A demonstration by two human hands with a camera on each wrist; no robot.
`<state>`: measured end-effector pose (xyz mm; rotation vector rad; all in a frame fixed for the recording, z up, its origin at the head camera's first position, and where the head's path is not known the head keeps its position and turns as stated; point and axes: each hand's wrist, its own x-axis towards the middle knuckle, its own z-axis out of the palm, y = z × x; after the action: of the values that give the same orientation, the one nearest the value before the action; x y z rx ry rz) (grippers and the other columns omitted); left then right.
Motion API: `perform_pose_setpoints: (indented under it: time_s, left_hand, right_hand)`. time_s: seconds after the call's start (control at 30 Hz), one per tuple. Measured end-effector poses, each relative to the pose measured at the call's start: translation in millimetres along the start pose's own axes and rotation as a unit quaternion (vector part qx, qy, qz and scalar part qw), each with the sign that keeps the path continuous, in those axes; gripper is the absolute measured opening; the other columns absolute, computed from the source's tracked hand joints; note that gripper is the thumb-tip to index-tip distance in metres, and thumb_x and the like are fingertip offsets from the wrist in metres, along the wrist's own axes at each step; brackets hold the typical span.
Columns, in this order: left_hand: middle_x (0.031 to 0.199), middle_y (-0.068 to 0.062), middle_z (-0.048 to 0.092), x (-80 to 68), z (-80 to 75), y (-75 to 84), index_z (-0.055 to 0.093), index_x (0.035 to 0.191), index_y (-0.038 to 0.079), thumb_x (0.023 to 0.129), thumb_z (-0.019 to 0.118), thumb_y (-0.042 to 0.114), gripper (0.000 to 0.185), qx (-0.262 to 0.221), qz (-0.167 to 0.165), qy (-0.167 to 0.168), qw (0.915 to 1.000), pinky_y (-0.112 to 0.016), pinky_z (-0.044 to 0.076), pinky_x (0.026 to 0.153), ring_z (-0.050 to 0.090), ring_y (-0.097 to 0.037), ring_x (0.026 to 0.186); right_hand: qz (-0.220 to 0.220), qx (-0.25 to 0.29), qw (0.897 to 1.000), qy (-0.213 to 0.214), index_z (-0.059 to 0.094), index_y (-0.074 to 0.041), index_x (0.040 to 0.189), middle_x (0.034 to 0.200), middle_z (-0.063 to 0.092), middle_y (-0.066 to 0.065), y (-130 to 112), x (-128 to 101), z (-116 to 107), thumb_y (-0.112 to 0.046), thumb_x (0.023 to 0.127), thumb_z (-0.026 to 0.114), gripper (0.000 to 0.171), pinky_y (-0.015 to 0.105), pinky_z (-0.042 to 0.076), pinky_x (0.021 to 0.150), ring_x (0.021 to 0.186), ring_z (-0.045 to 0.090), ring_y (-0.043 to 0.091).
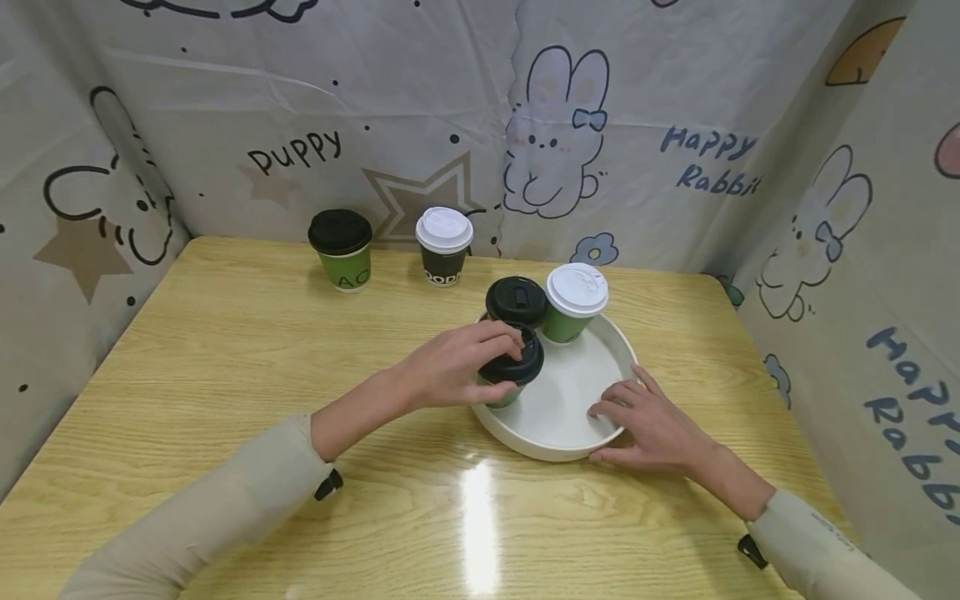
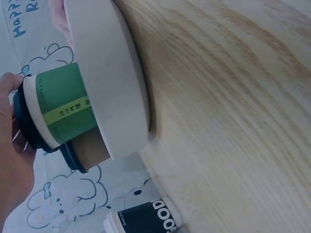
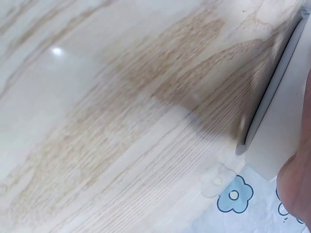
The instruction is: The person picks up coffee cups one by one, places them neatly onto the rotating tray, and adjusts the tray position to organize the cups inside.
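Head view: at frame centre the left hand (image 1: 457,362) curls round the black lid of a green cup (image 1: 510,371) standing at the left edge of a white round tray (image 1: 570,417). Two more cups stand just behind it in the tray, a black-lidded one (image 1: 516,302) and a white-lidded one (image 1: 574,302). The right hand (image 1: 648,425) lies with loose, spread fingers on the tray's lower-right rim. Two cups (image 1: 341,248) stand well apart at the worktop (image 1: 225,358) back, upper left.

Left wrist view: the tray wall (image 2: 114,82) hides the green cup's (image 2: 63,107) base; the hand (image 2: 12,160) holds its lid at left.

Right wrist view: worktop (image 3: 121,111) fills the frame, tray edge (image 3: 277,121) at right.
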<state>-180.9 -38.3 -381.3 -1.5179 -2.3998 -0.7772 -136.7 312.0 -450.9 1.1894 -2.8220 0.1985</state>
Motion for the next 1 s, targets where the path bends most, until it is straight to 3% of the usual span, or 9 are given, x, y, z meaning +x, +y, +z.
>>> perform_pose_setpoints:
  time_s: [0.43, 0.6, 0.8, 1.0]
  left_hand:
    - [0.128, -0.009, 0.061, -2.6, 4.1, -4.4, 0.068, 0.112, 0.008, 0.089, 0.073, 0.024, 0.028, 0.021, 0.023, 0.021, 0.9993, -0.035, 0.050, 0.099, 0.058, -0.023, 0.117]
    - [0.129, -0.012, 0.060, -5.1, 4.7, -5.3, 0.067, 0.115, 0.007, 0.089, 0.073, 0.026, 0.033, 0.016, 0.027, 0.050, 0.9983, -0.036, 0.048, 0.101, 0.057, -0.025, 0.120]
    - [0.129, -0.012, 0.059, -22.1, -3.8, -13.6, 0.064, 0.122, 0.005, 0.092, 0.068, 0.026, 0.036, 0.009, -0.035, 0.109, 0.9934, -0.039, 0.046, 0.103, 0.055, -0.026, 0.122]
    - [0.129, -0.014, 0.058, -50.6, -11.5, -34.3, 0.059, 0.128, 0.002, 0.092, 0.069, 0.016, 0.039, -0.028, -0.115, 0.160, 0.9799, -0.046, 0.045, 0.102, 0.053, -0.028, 0.123]
  right_hand:
    - [0.007, 0.013, 1.000, -0.003, 0.069, -0.021, 0.109, 0.110, 0.062, -0.002, -0.6, 0.1, 0.8, -0.071, 0.080, 0.067, 0.058, 0.061, 0.013, 0.117, 0.111, 0.055, 0.023]
    - [0.006, 0.011, 1.000, -0.001, 0.069, -0.021, 0.109, 0.110, 0.062, -0.002, -1.1, -0.3, 0.4, -0.071, 0.080, 0.067, 0.058, 0.061, 0.014, 0.116, 0.111, 0.055, 0.023]
    - [0.003, 0.009, 1.000, 0.000, 0.069, -0.021, 0.109, 0.111, 0.062, -0.001, -1.1, 0.1, 1.4, -0.071, 0.081, 0.066, 0.058, 0.062, 0.014, 0.116, 0.111, 0.055, 0.023]
    - [0.007, 0.010, 1.000, 0.001, 0.069, -0.022, 0.109, 0.111, 0.062, -0.001, -1.0, -0.5, 2.4, -0.071, 0.081, 0.066, 0.057, 0.061, 0.013, 0.116, 0.111, 0.054, 0.023]
